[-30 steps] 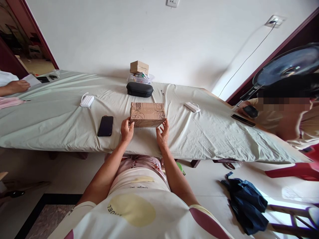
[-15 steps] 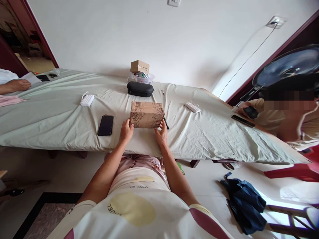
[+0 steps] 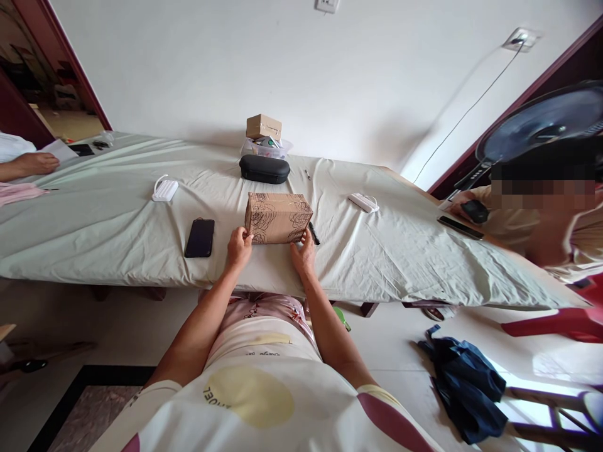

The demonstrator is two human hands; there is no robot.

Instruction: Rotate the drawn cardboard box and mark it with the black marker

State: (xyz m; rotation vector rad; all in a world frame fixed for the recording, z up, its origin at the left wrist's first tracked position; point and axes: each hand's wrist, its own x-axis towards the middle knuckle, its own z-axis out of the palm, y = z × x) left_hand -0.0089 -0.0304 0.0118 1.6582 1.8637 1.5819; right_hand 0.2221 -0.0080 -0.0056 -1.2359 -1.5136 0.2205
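A brown cardboard box (image 3: 277, 216) with black line drawings on its near face rests on the cloth-covered table (image 3: 117, 232) right in front of me. My left hand (image 3: 239, 247) grips its lower left corner with curled fingers. My right hand (image 3: 304, 256) holds its lower right corner, thumb up against the near face. A black marker (image 3: 314, 233) lies on the cloth just right of the box, beside my right hand. A black phone (image 3: 199, 238) lies face down to the left of my left hand.
Behind the box are a black zip case (image 3: 264, 169), a clear tub of small items (image 3: 265, 148) with a smaller cardboard box (image 3: 263, 126) on top. White devices lie at left (image 3: 164, 189) and right (image 3: 363, 202). Another person's hand (image 3: 35, 163) rests far left; a person sits at right.
The box has been tipped toward me, so its drawn face now shows more squarely. The black marker beside it has come into view. My hands slid lower on its corners.
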